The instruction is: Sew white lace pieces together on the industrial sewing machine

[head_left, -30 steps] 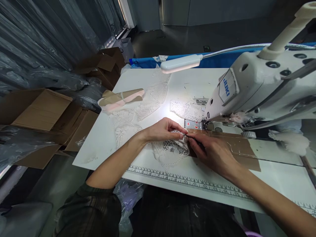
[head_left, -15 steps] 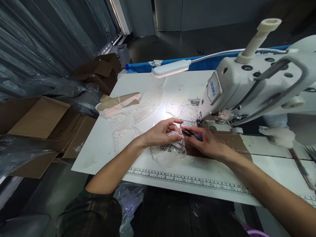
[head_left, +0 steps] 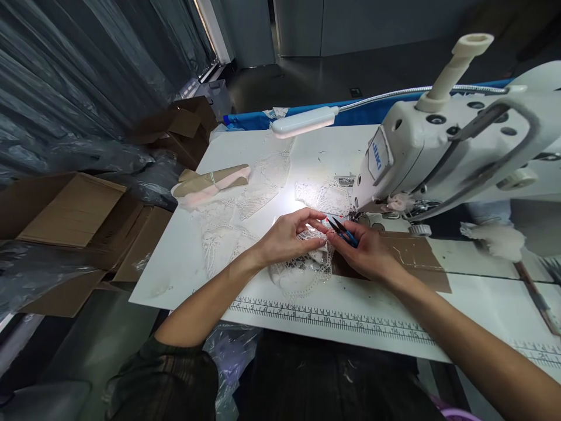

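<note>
Head view: what's held?
– Left hand [head_left: 287, 237] pinches white openwork lace [head_left: 300, 279] on the white desk [head_left: 175, 269]; right hand [head_left: 367, 248] grips blue-handled dark snips [head_left: 344, 231] (blades parted).
– Risk?
– A slip could nick lace.

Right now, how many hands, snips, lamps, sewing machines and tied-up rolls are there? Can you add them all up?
Hands: 2 (left hand, right hand)
Blue-handled snips: 1
Lamp: 1
Sewing machine: 1
Tied-up roll: 1
Total: 6

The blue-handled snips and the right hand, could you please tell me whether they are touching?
Touching: the head view shows the right hand holding the snips by their blue handles, with the dark blades sticking out.
</note>
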{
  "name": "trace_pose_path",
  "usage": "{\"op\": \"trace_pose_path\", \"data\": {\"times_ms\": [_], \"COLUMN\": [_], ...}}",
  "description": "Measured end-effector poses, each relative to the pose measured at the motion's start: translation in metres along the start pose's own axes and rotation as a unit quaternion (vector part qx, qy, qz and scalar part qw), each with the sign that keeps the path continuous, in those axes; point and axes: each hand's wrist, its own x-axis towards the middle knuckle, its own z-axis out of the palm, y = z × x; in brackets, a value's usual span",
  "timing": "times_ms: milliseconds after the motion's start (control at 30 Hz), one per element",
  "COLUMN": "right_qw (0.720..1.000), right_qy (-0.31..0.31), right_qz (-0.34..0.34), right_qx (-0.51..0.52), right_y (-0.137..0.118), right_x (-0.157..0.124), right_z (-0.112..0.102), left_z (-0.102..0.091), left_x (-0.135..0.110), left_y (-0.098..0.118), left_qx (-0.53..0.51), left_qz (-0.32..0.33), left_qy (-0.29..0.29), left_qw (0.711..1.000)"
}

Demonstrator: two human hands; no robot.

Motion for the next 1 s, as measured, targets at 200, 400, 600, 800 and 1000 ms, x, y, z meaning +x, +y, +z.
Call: {"op": "trace_pose_path", "data": {"times_ms": [200, 400, 600, 800, 1000], "right_qw": [0.997, 0.986, 0.993, 0.999, 0.995], "right_qy": [0.004, -0.022, -0.029, -0.034, -0.080], "right_qz": [-0.069, -0.110, -0.104, -0.019, -0.040], "right_qx": [-0.042, -0.126, -0.049, 0.007, -0.041], "right_y": [0.003, 0.005, 0.003, -0.005, -0.010], "right_x": [-0.002, -0.008, -0.007, -0.015, -0.032], "right_z": [0.002, 0.005, 0.006, -0.008, -0.018], "left_z": [0.003, -0.001, -0.009, -0.010, -0.009], "left_x": [0.001, 0.001, 0.003, 0.003, 0.003], "left_y": [-0.006, -0.006, -0.001, -0.001, -0.002], "left_qx": [-0.018, -0.068, -0.092, -0.089, -0.095], "left_qz": [-0.019, -0.040, -0.034, -0.053, -0.058], "left_qy": [0.007, -0.046, -0.107, -0.104, -0.095], "left_qw": [1.000, 0.996, 0.989, 0.989, 0.989]}}
